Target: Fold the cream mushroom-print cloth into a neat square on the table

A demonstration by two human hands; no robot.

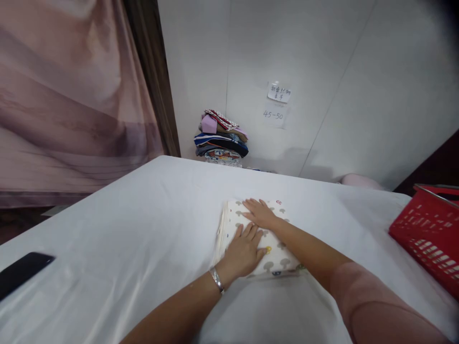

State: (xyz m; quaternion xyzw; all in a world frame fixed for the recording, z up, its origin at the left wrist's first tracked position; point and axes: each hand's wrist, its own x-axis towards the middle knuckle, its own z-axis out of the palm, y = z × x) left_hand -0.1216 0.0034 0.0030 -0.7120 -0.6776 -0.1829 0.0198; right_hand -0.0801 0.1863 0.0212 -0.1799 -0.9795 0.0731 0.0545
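Observation:
A folded cream cloth [276,260] printed with grey mushrooms and small coloured motifs lies on the white-covered table [150,229]. My left hand [244,251], with a silver bracelet at its wrist, rests flat on the cloth near its middle, fingers apart. Just beyond it, my right hand [261,213] presses flat on the far part of the cloth, its fingers spread. The fingertips of the left hand come close to the right palm. Along the left side of the cloth, several stacked layers show at the edge.
A red plastic basket [426,229] stands at the table's right edge. At the left lies a dark phone [25,270]. Beyond the far edge, folded clothes [222,136] are stacked against the wall, near paper notes [278,93]. A pink curtain [71,95] hangs at left.

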